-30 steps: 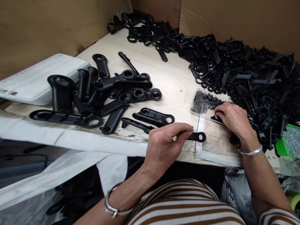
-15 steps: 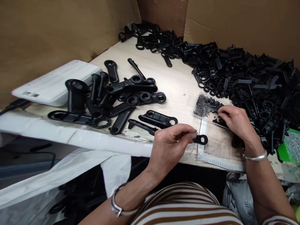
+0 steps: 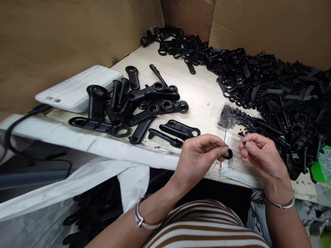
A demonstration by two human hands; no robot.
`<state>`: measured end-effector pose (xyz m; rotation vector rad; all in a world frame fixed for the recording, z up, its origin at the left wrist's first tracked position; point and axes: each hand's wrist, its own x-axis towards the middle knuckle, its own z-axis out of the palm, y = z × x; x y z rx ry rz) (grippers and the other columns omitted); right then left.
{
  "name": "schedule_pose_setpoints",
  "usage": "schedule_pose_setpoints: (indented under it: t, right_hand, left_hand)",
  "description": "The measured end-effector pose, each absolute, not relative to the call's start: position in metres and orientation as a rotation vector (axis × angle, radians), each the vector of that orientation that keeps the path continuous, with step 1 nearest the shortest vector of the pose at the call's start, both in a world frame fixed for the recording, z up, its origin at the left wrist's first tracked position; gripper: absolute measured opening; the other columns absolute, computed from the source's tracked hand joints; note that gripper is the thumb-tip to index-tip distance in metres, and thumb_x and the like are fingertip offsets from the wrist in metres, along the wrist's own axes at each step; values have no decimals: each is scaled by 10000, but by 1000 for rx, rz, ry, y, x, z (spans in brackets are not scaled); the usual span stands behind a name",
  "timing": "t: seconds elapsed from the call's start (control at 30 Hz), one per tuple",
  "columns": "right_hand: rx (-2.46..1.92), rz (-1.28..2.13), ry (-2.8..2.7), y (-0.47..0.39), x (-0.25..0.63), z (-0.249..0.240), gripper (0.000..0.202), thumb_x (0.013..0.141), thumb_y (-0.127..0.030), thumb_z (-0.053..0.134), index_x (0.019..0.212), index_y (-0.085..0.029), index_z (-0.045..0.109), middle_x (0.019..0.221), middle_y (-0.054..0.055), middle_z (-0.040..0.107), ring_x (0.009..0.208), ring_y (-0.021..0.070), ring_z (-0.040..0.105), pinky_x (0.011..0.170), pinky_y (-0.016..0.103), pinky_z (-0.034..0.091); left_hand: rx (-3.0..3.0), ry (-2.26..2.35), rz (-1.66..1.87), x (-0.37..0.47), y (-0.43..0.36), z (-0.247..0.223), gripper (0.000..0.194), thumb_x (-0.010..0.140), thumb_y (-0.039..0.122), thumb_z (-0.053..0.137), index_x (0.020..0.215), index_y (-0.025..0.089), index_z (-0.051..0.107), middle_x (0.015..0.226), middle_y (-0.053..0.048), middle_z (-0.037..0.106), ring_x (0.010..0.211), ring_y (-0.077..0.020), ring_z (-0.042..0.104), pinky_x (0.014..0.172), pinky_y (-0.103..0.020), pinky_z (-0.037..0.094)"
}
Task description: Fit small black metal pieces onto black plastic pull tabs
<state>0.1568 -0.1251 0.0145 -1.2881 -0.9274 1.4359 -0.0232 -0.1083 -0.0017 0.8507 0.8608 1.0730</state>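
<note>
My left hand (image 3: 201,155) is closed in a pinch over a black plastic piece whose ring-shaped end (image 3: 228,154) shows past the fingertips. The rest of that piece is hidden, and what lies between the fingertips is too small to make out. Just to the right, my right hand (image 3: 263,155) pinches a tiny black part (image 3: 244,143) between thumb and forefinger. Behind both hands stands a shallow clear tray (image 3: 221,128) with many small metallic bits (image 3: 229,115) and small black parts (image 3: 245,120).
Black plastic arms (image 3: 152,106) lie loosely piled to the left, beside a white box-shaped device (image 3: 77,89) with a black cable (image 3: 15,132). A large heap of black parts (image 3: 284,82) covers the back right. A green tray (image 3: 319,165) sits at the right edge. Cardboard walls (image 3: 77,31) enclose the table.
My right hand has left the clear tray and come toward me with a tiny black part in its fingers. My left hand has shifted slightly right over the ring-ended piece.
</note>
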Motion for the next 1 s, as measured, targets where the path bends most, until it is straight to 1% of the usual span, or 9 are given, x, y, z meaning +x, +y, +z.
schedule_pose_setpoints:
  t: [0.07, 0.27, 0.4, 0.5, 0.57, 0.63, 0.7, 0.87, 1.0]
  right_hand:
    - [-1324, 1361, -956, -130, 156, 11, 188, 668, -305, 837, 755, -185, 722, 700, 25, 712, 527, 108, 637, 497, 217, 573]
    - [-1487, 1142, -1194, -149, 158, 7, 168, 761, -280, 778, 921, -231, 771, 754, 34, 748, 632, 169, 713, 662, 315, 632]
    - [-1497, 1043, -1273, -153, 154, 11, 100, 778, -257, 760, 877, -249, 773, 830, 32, 753, 671, 165, 717, 675, 303, 629]
    - [-1427, 938, -1321, -152, 150, 8, 66, 762, -234, 768, 827, -248, 767, 922, 37, 736, 803, 170, 703, 704, 280, 609]
    - [-1424, 938, -1313, -151, 148, 6, 69, 746, -233, 779, 813, -246, 764, 921, 34, 729, 753, 153, 681, 633, 254, 590]
    - [-1462, 1004, -1254, -151, 146, 4, 90, 738, -251, 788, 825, -244, 764, 859, 26, 735, 616, 127, 651, 549, 241, 574]
    - [-1482, 1068, -1188, -152, 143, 4, 113, 729, -275, 797, 832, -238, 766, 799, 23, 742, 556, 125, 647, 546, 256, 591]
    - [-1474, 1048, -1099, -155, 132, 8, 115, 707, -264, 812, 808, -234, 769, 823, 36, 758, 679, 169, 715, 649, 294, 631]
    - [-1488, 942, -1109, -156, 130, 7, 102, 703, -237, 811, 793, -244, 763, 881, 30, 744, 705, 166, 714, 691, 303, 634]
  left_hand:
    - [825, 847, 1057, -24, -108, -2, 67, 662, 139, 768, 652, 138, 701, 585, -15, 707, 496, -111, 643, 506, -185, 565]
    - [729, 779, 1025, -26, -108, -6, 160, 636, 212, 827, 672, 132, 693, 587, -21, 707, 513, -122, 655, 508, -198, 570]
    - [688, 760, 1005, -26, -109, -6, 183, 631, 220, 838, 673, 130, 684, 587, -24, 706, 535, -132, 668, 520, -207, 576]
    - [670, 766, 988, -26, -110, -6, 200, 627, 234, 843, 682, 128, 684, 593, -30, 709, 543, -136, 671, 531, -216, 579]
    - [659, 769, 978, -27, -110, -6, 211, 618, 242, 848, 683, 126, 684, 593, -32, 709, 541, -136, 668, 529, -219, 577]
    - [653, 770, 967, -27, -110, -6, 217, 614, 248, 849, 682, 126, 683, 595, -33, 710, 525, -131, 659, 531, -222, 574]
    - [655, 764, 958, -27, -110, -6, 218, 619, 257, 846, 685, 128, 682, 600, -32, 713, 511, -123, 651, 539, -224, 571]
    - [657, 743, 971, -27, -110, -8, 234, 627, 271, 851, 695, 129, 678, 607, -31, 716, 520, -126, 659, 557, -228, 569]
    - [644, 741, 990, -26, -109, -7, 232, 619, 258, 857, 693, 128, 680, 597, -22, 710, 508, -119, 650, 556, -226, 570]
